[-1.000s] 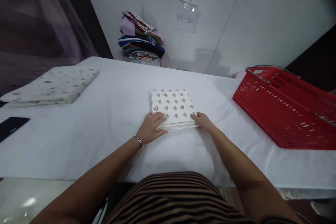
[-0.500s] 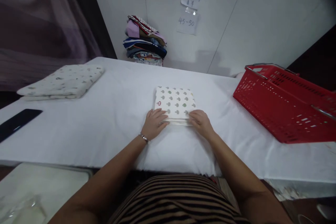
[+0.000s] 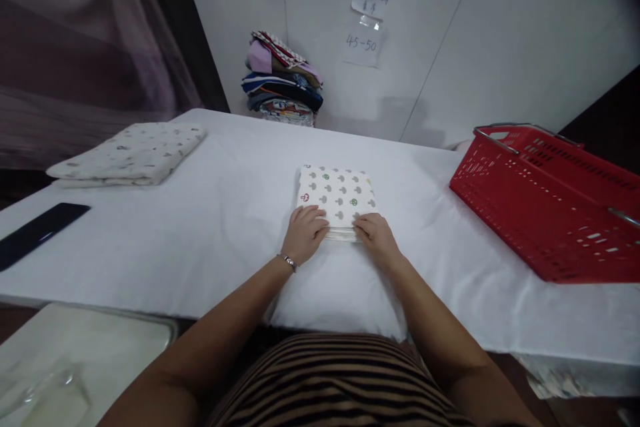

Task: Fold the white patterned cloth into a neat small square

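A small folded white cloth with a mushroom print (image 3: 337,193) lies in the middle of the white table (image 3: 210,227). My left hand (image 3: 306,235) rests on its near left corner, fingers curled over the edge. My right hand (image 3: 376,235) grips the near right corner, fingers closed on the stacked layers. Both hands hold the near edge of the cloth. A bracelet sits on my left wrist.
A red plastic basket (image 3: 550,193) stands at the right. A larger folded printed cloth (image 3: 133,155) lies at the far left, a dark phone (image 3: 37,232) nearer the left edge. A pile of folded clothes (image 3: 283,80) sits against the wall under taped paper notes (image 3: 367,23).
My hands have drawn closer together along the cloth's near edge, and the cloth has become narrower. The view has shifted slightly rightwards.
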Demonstrator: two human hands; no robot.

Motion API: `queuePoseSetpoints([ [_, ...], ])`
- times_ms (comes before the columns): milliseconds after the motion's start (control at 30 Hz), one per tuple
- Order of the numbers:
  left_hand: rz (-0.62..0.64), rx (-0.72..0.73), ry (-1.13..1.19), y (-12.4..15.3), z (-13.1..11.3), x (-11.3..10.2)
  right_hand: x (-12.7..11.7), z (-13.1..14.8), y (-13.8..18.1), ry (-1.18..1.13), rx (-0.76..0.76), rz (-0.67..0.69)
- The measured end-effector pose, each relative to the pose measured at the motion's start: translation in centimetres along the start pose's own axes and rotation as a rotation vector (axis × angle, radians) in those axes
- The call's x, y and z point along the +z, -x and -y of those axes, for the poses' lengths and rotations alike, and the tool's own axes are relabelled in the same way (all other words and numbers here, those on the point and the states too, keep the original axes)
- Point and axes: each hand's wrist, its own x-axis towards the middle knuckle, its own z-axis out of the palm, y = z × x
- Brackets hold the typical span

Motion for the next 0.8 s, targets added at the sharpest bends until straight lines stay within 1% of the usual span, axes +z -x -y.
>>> queuePoseSetpoints([
  [100, -0.003, 0.007, -0.008, -0.1, -0.2, -0.1, -0.1, 0.2, -0.1, -0.015, 0.031, -0.006],
  [300, 0.042, 0.05, -0.062, -0.5, -0.4, -0.1, -0.3, 0.6, -0.3, -0.062, 0.07, -0.013],
  [500, 0.091, 0.102, -0.11, -1.4, -0.5, 0.2, 0.0, 0.4, -0.2, -0.04, 0.057, -0.027],
  [800, 0.236, 0.091, -0.165, -2.3, -0.9, 0.3, 0.1, 0.3, -0.2, 0.011, 0.032, -0.023],
])
